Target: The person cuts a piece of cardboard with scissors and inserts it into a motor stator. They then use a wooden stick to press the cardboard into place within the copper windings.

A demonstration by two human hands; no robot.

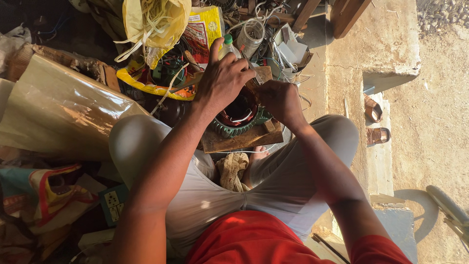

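Cluttered workshop floor, bags and wire piled at twelve o'clock, concrete step [391, 54] at two. Between the seated person's knees a wooden board [229, 139] props a green motor stator [239, 120] with copper windings within reach. Left hand [222, 80] clamps over its rim, steadying it; right hand [279, 100] is curled closed at the three-o'clock edge, its grasp hidden.

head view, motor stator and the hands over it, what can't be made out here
- Motor stator, head view: the left hand covers its upper part and the right hand its right side, so only part of the copper windings shows.
- Right hand's fingers: curled downward, so whether they pinch anything cannot be told.
- Thin tool by the left hand: too small to identify.
- Wooden board under the stator: its far end is hidden by the stator and hands.
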